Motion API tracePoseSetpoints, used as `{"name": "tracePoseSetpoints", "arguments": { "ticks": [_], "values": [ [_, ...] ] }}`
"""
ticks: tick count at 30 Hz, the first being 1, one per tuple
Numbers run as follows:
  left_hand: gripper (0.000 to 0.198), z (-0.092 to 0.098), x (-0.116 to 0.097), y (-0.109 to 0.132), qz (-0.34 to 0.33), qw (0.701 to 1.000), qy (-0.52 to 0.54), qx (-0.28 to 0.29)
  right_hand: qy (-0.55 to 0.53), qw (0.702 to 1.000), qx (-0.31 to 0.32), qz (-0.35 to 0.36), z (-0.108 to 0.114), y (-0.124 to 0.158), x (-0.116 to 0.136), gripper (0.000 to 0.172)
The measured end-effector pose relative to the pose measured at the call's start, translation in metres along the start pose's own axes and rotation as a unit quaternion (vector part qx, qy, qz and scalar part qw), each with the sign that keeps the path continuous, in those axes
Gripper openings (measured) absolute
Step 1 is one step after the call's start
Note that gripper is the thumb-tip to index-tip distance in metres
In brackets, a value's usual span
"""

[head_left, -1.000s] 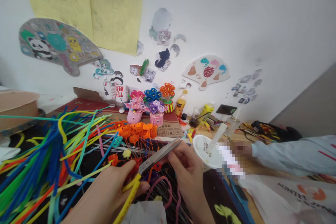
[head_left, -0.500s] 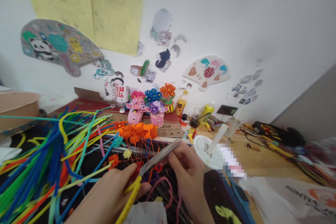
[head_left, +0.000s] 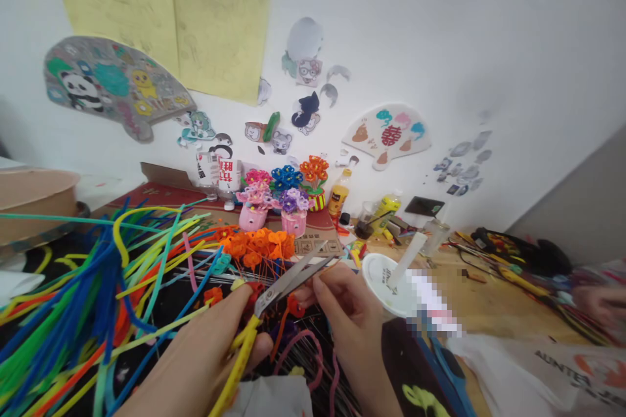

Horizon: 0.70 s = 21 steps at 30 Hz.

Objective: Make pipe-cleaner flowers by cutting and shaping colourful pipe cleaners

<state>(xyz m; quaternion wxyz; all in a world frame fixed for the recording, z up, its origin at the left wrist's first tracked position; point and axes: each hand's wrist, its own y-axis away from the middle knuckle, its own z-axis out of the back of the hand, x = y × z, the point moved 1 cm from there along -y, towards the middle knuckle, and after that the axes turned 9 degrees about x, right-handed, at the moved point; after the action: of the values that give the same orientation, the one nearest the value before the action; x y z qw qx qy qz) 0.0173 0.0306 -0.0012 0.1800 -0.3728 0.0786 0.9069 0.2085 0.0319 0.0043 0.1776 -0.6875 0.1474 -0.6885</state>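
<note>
The left hand (head_left: 222,322) grasps the stiff-looking scissors (head_left: 268,296) by their handles (head_left: 240,342); the right hand (head_left: 349,309) curls beside the blades (head_left: 293,277), its hold impossible to tell. Just left of it, the orange flower (head_left: 295,305) looks light, soft, crushable, best taken by its stem (head_left: 280,332).

The scissors (head_left: 267,301) have yellow handles (head_left: 237,365) and silvery blades (head_left: 294,273).

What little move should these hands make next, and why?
I'd probably ease the right hand slightly back from the scissors before any cut: the left hand grips their yellow handles, the blades stand a little apart, and the right fingertips sit close to them. What lies between the blades is unclear.
</note>
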Motion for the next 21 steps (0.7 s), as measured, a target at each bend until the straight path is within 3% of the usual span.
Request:
{"name": "tracePoseSetpoints", "arguments": {
  "ticks": [5, 10, 21],
  "values": [
    [0.029, 0.001, -0.008, -0.005, 0.072, 0.993, -0.039, 0.084, 0.009, 1.0, 0.003, 0.01, 0.001, 0.001, -0.001, 0.016],
    [0.03, 0.001, -0.011, -0.009, 0.054, 0.99, -0.09, 0.096, 0.005, 1.0, 0.006, 0.028, 0.003, 0.0, -0.001, 0.017],
    [0.038, 0.001, -0.013, -0.008, 0.075, 0.985, -0.083, 0.129, 0.013, 1.0, 0.008, 0.014, 0.002, -0.001, -0.002, 0.017]
  ]
}}
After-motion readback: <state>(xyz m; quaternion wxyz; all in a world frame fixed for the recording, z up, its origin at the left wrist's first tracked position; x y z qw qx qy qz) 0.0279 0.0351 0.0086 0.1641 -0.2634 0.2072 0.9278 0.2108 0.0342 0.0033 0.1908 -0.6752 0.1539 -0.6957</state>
